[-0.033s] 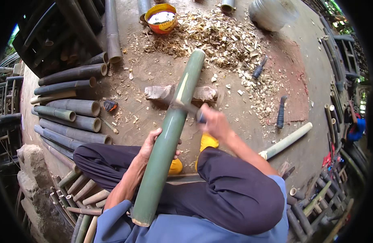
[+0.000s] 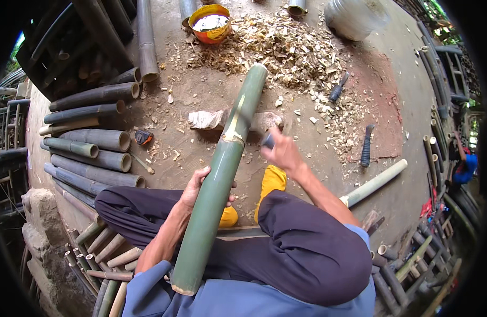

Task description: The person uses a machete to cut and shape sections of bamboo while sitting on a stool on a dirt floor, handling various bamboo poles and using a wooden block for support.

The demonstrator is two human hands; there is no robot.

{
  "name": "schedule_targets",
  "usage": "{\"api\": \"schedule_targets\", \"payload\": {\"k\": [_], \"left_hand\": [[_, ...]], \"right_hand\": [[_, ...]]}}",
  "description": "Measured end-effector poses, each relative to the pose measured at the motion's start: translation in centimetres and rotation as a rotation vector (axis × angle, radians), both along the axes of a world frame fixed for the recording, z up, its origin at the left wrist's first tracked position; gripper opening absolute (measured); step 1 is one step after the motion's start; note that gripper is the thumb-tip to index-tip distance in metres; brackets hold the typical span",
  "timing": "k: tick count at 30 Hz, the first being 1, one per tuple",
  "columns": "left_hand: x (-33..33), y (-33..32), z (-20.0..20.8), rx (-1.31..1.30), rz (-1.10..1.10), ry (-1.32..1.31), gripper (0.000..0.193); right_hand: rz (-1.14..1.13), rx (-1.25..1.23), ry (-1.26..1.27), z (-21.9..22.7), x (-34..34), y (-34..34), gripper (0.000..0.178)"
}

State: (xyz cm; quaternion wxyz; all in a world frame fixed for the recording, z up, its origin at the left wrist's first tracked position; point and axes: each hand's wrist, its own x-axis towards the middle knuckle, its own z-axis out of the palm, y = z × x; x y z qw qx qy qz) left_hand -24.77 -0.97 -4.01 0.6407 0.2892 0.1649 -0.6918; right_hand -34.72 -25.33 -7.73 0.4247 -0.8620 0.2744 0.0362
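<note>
The green tube starts right here, near end over the blue shirt, slanting away between the dark-trousered knees. The left hand has it, fingers wrapped around, thumb on the left side, fingertips peeping out on the right. Yellow boots just beyond, and here's the right hand: fingers closed on a tool by its dark handle, the blade end only a blur! Beside it, a pale cut on the tube, which crosses over a wood block. Farther out, a knife off right, a heap of chips, then an orange bowl.
</note>
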Motion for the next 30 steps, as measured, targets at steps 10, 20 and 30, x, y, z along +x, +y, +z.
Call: {"api": "schedule_targets", "payload": {"k": [10,20,30], "left_hand": [[0.4,0.0,0.4,0.072,0.009,-0.060,0.058],[0.3,0.4,0.0,0.038,0.004,-0.074,0.061],[0.0,-0.5,1.1,0.271,0.017,-0.152,0.056]], "right_hand": [[0.184,-0.065,-0.249,0.5,-1.3,2.3,0.029],[0.337,-0.189,-0.341,0.8,-2.4,4.3,0.029],[0.249,-0.231,-0.163,0.8,-1.0,2.3,0.029]]}}
